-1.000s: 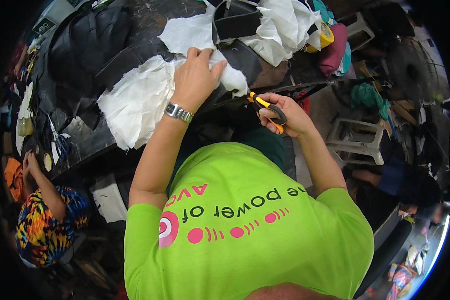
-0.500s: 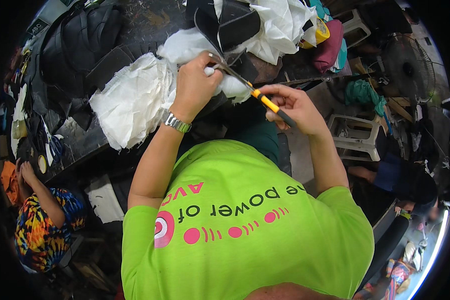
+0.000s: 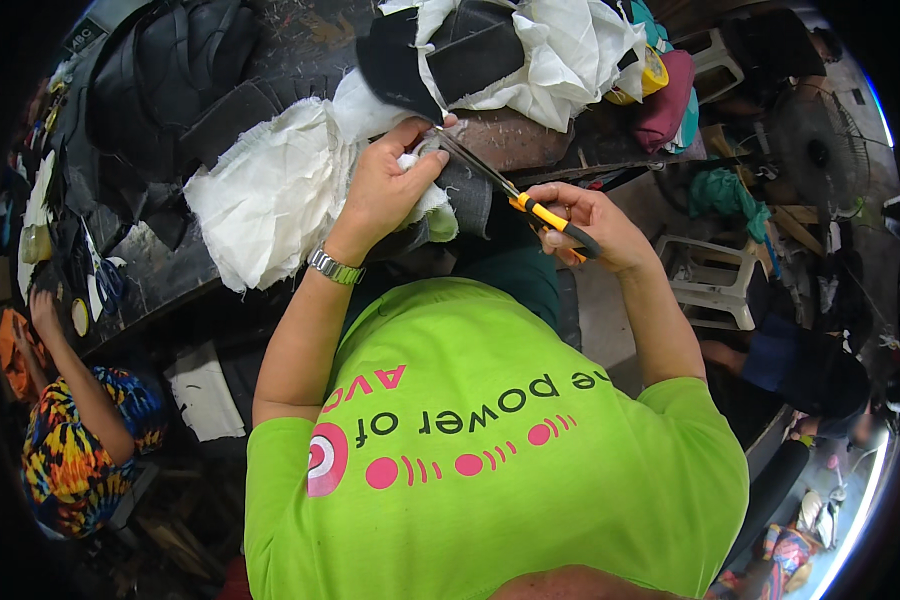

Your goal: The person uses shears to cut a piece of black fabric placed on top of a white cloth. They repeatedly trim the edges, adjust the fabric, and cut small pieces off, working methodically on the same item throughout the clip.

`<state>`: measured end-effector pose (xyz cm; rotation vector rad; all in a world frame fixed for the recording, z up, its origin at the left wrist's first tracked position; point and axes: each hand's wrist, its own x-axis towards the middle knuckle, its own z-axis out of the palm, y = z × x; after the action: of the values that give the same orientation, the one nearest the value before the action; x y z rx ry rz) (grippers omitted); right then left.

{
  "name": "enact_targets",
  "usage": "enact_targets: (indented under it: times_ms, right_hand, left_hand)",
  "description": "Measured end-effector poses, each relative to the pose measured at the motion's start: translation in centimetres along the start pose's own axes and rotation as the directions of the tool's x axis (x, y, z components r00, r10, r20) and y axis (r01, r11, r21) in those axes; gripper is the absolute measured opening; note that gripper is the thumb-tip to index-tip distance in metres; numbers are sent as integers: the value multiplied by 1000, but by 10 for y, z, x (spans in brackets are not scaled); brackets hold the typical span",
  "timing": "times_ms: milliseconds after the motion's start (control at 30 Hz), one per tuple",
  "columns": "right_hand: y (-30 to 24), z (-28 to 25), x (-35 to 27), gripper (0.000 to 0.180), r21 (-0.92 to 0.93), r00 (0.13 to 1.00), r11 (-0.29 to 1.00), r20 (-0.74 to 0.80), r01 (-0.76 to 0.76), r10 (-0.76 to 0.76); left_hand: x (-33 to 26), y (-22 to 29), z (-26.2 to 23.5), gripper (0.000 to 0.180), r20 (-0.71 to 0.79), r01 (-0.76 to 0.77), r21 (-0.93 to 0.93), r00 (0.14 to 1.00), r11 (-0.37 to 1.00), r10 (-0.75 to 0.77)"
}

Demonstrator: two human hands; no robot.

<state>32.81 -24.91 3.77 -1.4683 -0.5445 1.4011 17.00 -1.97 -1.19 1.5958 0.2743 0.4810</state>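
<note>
Scissors with yellow and black handles [image 3: 545, 214] are in my right hand [image 3: 595, 225], whose fingers are closed around the grips. Their blades lie close together and point up and left, with the tips at the fingertips of my left hand [image 3: 385, 190]. That hand pinches a bunch of cloth scraps, white and dark grey, at the table's edge. Below it hangs a dark grey cloth piece [image 3: 467, 200]. Just beyond my fingers, a black fabric piece [image 3: 395, 70] is joined to white cloth. Left of my wrist lies a pile of white cloth pieces [image 3: 270, 195].
Black fabric pieces [image 3: 170, 90] heap on the dark table [image 3: 160, 285] at far left, near another pair of scissors [image 3: 105, 280]. White cloth [image 3: 570, 60] and a maroon bundle [image 3: 662, 100] sit at right. A person in a colourful shirt [image 3: 85, 450] is at left; white stools [image 3: 705, 280] stand right.
The scissor blades, spread apart before, are now close together. The black and white pieces beyond my left hand have shifted and lie flatter, and dark grey cloth now hangs below that hand.
</note>
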Motion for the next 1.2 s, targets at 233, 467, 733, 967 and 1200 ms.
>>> enact_targets:
  times_ms: [233, 467, 733, 967, 1200]
  right_hand:
    - [3, -2, -5, 56, -19, 1000, 1000, -4, -7, 7]
    - [-4, -6, -5, 53, -126, 999, 992, -19, 28, -31]
    - [-2, -4, -7, 53, -142, 999, 989, -28, 33, -37]
    - [-4, -3, -2, 52, -81, 1000, 996, -1, 23, -24]
    - [4, -2, 3, 53, 25, 999, 999, 24, 31, -32]
  left_hand:
    - [-3, 6, -2, 38, 30, -31, 119, 999, 992, 28]
    - [-2, 5, -5, 39, 30, -13, 138, 999, 990, 9]
    - [-2, 1, 0, 42, 2, -83, 203, 996, 976, 84]
    - [-3, 10, -3, 43, 49, -46, 168, 998, 985, 39]
    - [-1, 11, -2, 44, 36, -27, 155, 999, 987, 22]
